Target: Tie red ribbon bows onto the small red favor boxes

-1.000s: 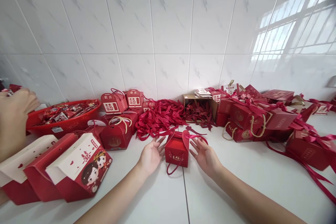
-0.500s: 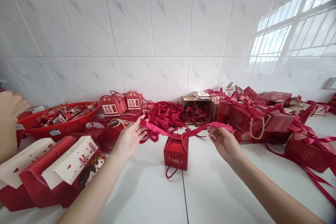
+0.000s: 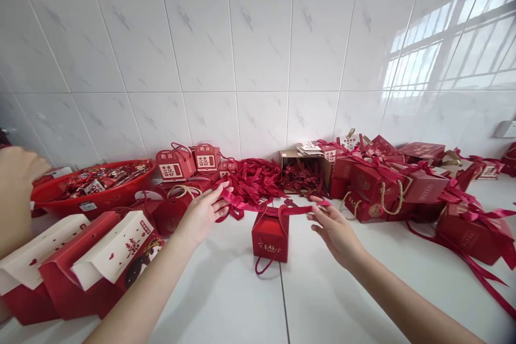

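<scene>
A small red gift box [image 3: 270, 239] with gold lettering stands upright on the white table, a thin cord handle hanging at its front. Through its top runs a dark pink ribbon [image 3: 296, 210], stretched out to both sides. My left hand [image 3: 206, 210] pinches the ribbon's left end between thumb and fingers. On the other side, the right end is held in my right hand [image 3: 329, 223], closer to the box. Behind the box lies a heap of loose ribbons [image 3: 256, 178], beside an open carton [image 3: 306, 174] of small dark red pieces.
At left are a red basin [image 3: 92, 185] of wrapped sweets and several larger gift boxes [image 3: 76, 263]. Another person's arm [image 3: 18, 193] reaches in there. Small red boxes [image 3: 176, 165] stand by the wall. Ribboned boxes [image 3: 373, 180] are piled at right.
My right hand has moved inward toward the box, and the ribbon's right side now shows a shorter span. My left hand has shifted slightly. The view has tilted up a little.
</scene>
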The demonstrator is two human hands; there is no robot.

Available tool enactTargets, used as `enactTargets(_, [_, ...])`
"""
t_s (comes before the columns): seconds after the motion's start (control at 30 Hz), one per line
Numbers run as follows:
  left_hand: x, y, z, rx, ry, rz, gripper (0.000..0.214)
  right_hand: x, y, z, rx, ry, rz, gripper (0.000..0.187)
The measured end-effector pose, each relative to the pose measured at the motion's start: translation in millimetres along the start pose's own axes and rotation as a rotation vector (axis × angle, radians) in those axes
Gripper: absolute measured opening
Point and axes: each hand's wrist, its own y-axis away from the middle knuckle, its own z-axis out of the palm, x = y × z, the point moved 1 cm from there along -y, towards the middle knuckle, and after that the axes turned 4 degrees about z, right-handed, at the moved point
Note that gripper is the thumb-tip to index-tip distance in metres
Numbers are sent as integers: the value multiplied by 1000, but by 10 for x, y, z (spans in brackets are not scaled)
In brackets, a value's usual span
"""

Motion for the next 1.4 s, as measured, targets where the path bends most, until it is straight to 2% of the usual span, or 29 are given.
enactTargets(0.17, [45,34,-19,11,1,10,19,-137,-107,-22,45,-178,-154,30])
enactTargets(0.27, [105,72,13,-47,-23,58,27,-235,-100,-5,33,-137,-263,27])
enactTargets(0.37, [187,128,78,-77,-86,176,32,-353,-93,38,24,-92,-348,27])
enactTargets(0.53, [332,209,239,-115,-284,362,24,-543,-110,171,51,-15,-427,21])
enactTargets(0.77, [486,257,429,-185,-442,456,31,-795,-41,397,-62,99,-530,22])
enactTargets(0.83, [510,280,474,-216,-473,455,34,-873,-18,454,-90,101,-553,21])
enactTargets(0.93, [534,326,531,-202,-479,500,35,-961,14,524,-134,74,-555,21])
enactTargets(1.1, [547,411,598,-231,-413,512,31,-1013,77,576,-218,107,-525,22])
enactTargets(1.2, [557,430,622,-251,-352,523,25,-1034,117,575,-234,104,-534,19])
enactTargets(1.3, [571,419,635,-213,-260,563,19,-1062,146,577,-243,108,-544,18])
enactTargets(1.4, [579,407,664,-233,-226,527,20,-1093,158,587,-246,105,-551,16])
